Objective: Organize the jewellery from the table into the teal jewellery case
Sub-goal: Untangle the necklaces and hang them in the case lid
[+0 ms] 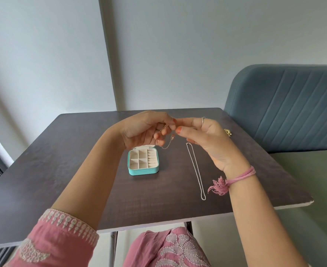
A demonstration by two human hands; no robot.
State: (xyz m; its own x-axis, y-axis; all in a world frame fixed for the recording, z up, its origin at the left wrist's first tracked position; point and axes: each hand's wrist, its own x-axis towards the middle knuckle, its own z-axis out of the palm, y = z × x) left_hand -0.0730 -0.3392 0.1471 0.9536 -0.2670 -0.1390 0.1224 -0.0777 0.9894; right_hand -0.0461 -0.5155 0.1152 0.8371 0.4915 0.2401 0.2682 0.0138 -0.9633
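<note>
The teal jewellery case (143,171) lies open on the dark table (81,170), its cream compartments showing nothing inside. Above and just behind it, my left hand (143,130) and my right hand (207,139) meet in the air and together pinch a thin rose-gold chain (166,144), which droops in a loop below the fingers. A long silver chain (195,170) lies stretched on the table right of the case. A small gold ornament (227,132) sits on the table beyond my right hand, partly hidden by it.
A blue-grey padded chair back (286,106) stands at the table's right side. Grey walls rise close behind the far edge. The table's near edge runs just above my lap.
</note>
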